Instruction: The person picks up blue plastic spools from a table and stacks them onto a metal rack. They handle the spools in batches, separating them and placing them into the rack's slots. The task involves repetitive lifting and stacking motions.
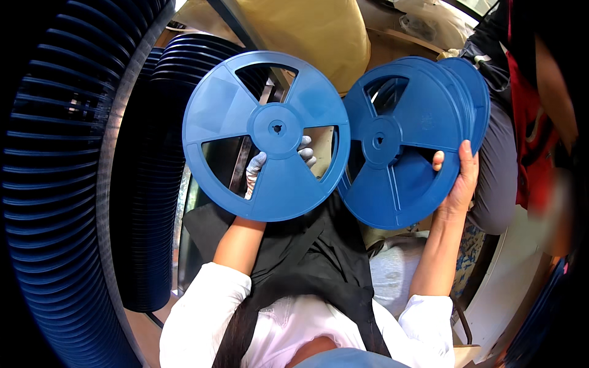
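Note:
A blue plastic reel (282,190) with three wide cutouts is held up in front of me, its round face toward me. Behind it is my left hand (254,168) in a pale glove, its thumb and fingers showing through the cutouts around the reel. To the right, a second blue reel (423,122) faces me at the front of several overlapping blue reels (477,92). My bare right hand (461,184) grips its lower right rim, with one fingertip showing in the cutout. How many reels that hand holds is hidden.
Long rows of dark blue discs (49,202) stand edge-on along the left, beside a second row (153,202). A yellowish covered bundle (313,30) lies at the back. At the right sits another person in grey trousers (497,172), close to the reels. A black apron (300,251) covers my lap.

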Action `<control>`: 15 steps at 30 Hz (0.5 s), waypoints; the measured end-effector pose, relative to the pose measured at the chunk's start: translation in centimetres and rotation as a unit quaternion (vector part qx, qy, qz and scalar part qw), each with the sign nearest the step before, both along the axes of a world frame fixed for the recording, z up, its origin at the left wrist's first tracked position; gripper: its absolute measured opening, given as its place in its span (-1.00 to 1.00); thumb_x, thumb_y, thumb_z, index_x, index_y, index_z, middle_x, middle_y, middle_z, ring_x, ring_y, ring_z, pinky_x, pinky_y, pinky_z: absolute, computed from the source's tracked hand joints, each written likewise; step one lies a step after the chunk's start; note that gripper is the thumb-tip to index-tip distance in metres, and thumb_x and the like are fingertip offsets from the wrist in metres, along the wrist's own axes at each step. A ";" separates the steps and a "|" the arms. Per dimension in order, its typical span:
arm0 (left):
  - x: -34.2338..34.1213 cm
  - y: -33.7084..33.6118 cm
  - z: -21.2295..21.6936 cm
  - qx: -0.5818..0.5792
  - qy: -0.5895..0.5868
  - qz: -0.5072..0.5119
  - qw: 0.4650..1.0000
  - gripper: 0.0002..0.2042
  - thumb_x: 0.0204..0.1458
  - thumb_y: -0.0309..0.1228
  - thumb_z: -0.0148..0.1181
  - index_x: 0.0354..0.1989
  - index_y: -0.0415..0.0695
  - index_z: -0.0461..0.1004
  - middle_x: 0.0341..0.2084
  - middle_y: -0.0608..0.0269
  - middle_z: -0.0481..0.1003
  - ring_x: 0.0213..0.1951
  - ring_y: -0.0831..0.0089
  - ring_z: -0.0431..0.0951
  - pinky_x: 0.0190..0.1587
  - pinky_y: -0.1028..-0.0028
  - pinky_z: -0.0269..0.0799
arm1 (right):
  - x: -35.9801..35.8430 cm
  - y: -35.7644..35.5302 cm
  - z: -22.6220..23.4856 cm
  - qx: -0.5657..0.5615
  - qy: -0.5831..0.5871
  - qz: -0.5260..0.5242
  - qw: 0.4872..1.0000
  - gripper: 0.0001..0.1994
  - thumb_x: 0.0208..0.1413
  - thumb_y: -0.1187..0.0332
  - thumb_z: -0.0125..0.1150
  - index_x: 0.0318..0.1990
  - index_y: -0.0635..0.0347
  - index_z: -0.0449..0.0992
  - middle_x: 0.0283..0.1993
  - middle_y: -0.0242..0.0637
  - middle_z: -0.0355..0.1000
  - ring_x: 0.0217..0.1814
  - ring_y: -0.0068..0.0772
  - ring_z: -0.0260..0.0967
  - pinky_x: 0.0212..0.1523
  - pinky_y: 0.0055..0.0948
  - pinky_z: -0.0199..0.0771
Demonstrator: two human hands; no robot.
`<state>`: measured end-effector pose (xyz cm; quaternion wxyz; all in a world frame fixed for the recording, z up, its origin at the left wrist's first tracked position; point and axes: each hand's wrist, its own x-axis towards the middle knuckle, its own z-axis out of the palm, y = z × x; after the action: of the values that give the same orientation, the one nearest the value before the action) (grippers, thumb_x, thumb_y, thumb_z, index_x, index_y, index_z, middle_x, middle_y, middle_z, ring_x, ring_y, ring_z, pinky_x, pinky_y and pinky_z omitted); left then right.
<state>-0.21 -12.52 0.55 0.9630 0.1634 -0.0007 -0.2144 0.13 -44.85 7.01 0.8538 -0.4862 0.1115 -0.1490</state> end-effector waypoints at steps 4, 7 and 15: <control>0.1 0.1 0.7 -0.016 0.005 -0.019 1.000 -0.21 -0.07 -0.16 0.19 0.23 -0.46 0.05 0.02 -0.25 0.34 0.07 0.03 0.40 0.19 0.20 0.32 | 0.3 -1.1 -0.1 0.039 -0.006 -0.034 0.999 -0.73 0.21 0.22 0.09 -0.11 0.25 0.35 -0.38 -0.22 0.42 -0.58 -0.46 0.35 -0.58 -0.61 0.45; -0.2 -0.3 1.8 0.012 0.028 0.007 1.000 -0.24 -0.01 -0.14 0.13 0.25 -0.40 0.01 0.02 -0.25 0.30 -0.05 0.01 0.45 0.12 0.09 0.38 | 0.4 -1.7 -0.9 0.096 0.021 -0.026 0.995 -0.64 0.23 0.12 0.04 -0.11 0.30 0.34 -0.47 -0.17 0.41 -0.58 -0.46 0.34 -0.57 -0.62 0.43; -0.2 -0.2 -0.8 0.052 0.093 0.058 0.993 -0.59 0.16 -0.31 0.09 0.15 -0.18 0.28 -0.06 0.01 0.45 -0.07 0.22 0.52 0.03 0.31 0.50 | 1.3 -2.4 -2.6 0.124 -0.026 -0.022 0.992 -0.69 0.23 0.17 0.04 -0.04 0.21 0.34 -0.34 -0.18 0.41 -0.51 -0.37 0.34 -0.53 -0.52 0.42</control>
<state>-0.36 -12.76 -0.24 0.9600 0.1919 0.1097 -0.1719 1.45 -47.30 4.39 0.9066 -0.3700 0.1173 -0.1655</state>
